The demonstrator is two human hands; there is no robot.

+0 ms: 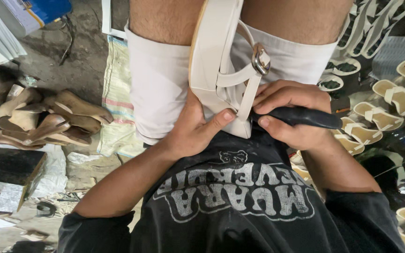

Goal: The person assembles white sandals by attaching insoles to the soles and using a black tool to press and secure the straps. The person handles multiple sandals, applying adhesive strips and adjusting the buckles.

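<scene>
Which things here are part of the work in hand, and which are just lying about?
In hand:
- white sandal, resting on the lap, gripped at its end by the left hand
- black-handled tool, held by the right hand against the sandal

Lying about:
- wooden shoe lasts, piled on the floor
- finished sandals, in rows
- striped sack

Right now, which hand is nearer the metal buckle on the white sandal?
Right. The right hand sits just below the buckle, holding a dark-handled tool. The left hand grips the white sandal at its lower end, farther from it.
</scene>
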